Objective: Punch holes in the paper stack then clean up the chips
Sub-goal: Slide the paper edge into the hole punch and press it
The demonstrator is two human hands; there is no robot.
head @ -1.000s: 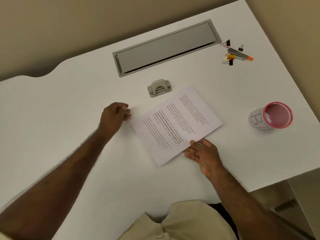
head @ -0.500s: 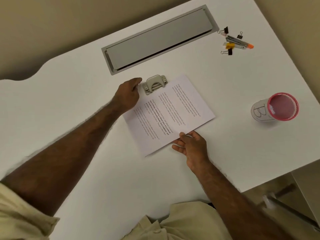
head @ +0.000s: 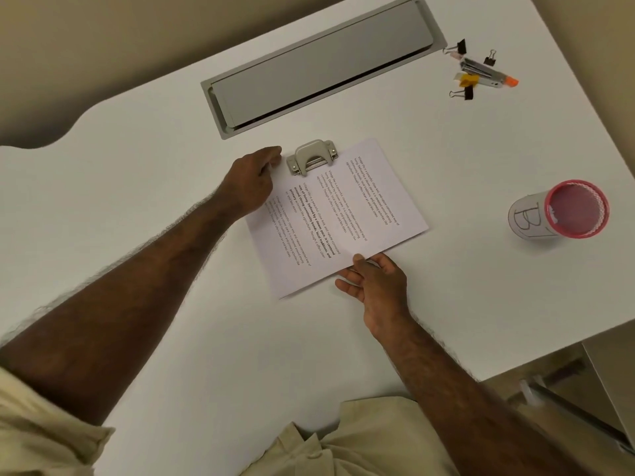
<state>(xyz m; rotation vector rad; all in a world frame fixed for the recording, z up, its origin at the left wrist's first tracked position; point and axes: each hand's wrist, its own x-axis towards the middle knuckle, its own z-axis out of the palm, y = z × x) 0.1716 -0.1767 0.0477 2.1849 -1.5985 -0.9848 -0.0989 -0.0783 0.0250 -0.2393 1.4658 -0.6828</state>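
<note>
Nearside, the right hand (head: 378, 290) pinches the white printed paper stack (head: 347, 207). Left hand (head: 249, 183) curls, grip unclear, beside the grey metal punch (head: 311, 156).

You've got two hands, left hand (head: 252, 187) and right hand (head: 376, 286); one hole punch (head: 312, 157), one paper stack (head: 340, 214), one pink cup (head: 563, 209), three binder clips (head: 464, 93), one orange-tipped marker (head: 498, 80) on your counter (head: 137, 207).
</note>
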